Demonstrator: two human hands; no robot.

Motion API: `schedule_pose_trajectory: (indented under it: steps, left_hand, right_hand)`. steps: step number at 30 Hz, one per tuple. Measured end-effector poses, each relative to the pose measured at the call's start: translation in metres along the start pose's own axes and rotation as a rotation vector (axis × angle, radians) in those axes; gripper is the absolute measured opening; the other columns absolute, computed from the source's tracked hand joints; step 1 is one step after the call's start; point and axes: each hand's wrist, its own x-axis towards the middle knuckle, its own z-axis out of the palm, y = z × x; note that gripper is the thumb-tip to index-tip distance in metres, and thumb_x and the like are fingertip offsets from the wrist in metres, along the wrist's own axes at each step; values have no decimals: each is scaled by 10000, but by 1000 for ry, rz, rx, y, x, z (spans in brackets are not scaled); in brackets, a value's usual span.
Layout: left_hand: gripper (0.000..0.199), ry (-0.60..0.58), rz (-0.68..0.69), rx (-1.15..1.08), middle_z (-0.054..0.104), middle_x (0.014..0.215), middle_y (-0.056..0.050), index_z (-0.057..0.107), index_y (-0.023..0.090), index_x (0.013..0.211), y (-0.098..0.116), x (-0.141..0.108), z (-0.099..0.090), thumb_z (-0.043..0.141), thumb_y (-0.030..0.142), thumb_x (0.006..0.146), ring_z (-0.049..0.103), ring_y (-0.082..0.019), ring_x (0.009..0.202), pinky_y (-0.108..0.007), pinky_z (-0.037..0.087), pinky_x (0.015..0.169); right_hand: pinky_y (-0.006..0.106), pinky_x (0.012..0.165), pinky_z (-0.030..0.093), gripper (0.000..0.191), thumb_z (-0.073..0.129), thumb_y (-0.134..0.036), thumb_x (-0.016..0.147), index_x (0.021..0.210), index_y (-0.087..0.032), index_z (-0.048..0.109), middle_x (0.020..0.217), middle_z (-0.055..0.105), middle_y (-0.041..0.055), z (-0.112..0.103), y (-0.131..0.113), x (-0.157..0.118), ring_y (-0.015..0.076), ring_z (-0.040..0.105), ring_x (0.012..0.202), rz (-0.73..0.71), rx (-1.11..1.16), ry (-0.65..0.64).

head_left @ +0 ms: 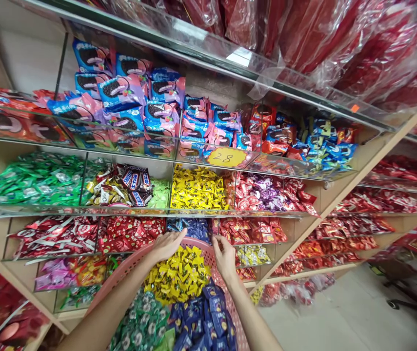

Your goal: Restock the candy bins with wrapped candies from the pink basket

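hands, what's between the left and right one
In the head view, the far rim of the pink basket lies between the left hand and right hand, with shelved dark blue packets beyond it.

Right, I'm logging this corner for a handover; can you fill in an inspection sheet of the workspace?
Surface: wood-look shelves with see-through fronts and sorted sweets.
Things at hand: pink basket holding yellow sweets, green sweets and dark-blue sweets.
Clutter: bagged goods low by the shelves.
Hands: left hand and right hand by the basket's far rim; any grip unclear.
Cables: nothing seen for certain.
Surroundings: tiled floor; plastic-wrapped red goods above.
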Motion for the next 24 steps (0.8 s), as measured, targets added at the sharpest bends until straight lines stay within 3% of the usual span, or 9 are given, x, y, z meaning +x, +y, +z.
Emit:
schedule_pose_trajectory:
  steps: [6,14,24]
  left_hand:
    - [578,-2,31,40,420,1287,-9,287,322,1302,-2,1,2,43,548,829,389,-229,1152,-372,266,924]
    - [608,-19,20,8,448,1262,-24,363,292,1262,0,-2,-2,30,551,825,398,-223,1144,-365,268,927]
    - [695,20,19,-2,477,1235,-33,436,286,1209,1,-2,-1,-22,605,795,427,-238,1117,-390,292,902]
  right_hand:
    - [223,624,411,287,392,-366,818,818,-160,592,758,619,38,1,-2,0,126,544,648,-15,6,-5]
    - [222,563,386,299,373,-379,827,816,-155,571,692,591,29,2,-2,-2,120,492,567,-7,-1,-31]
    - [221,585,396,291,377,-369,829,800,-156,573,713,604,30,3,-3,-4,125,521,606,-10,-5,-46]
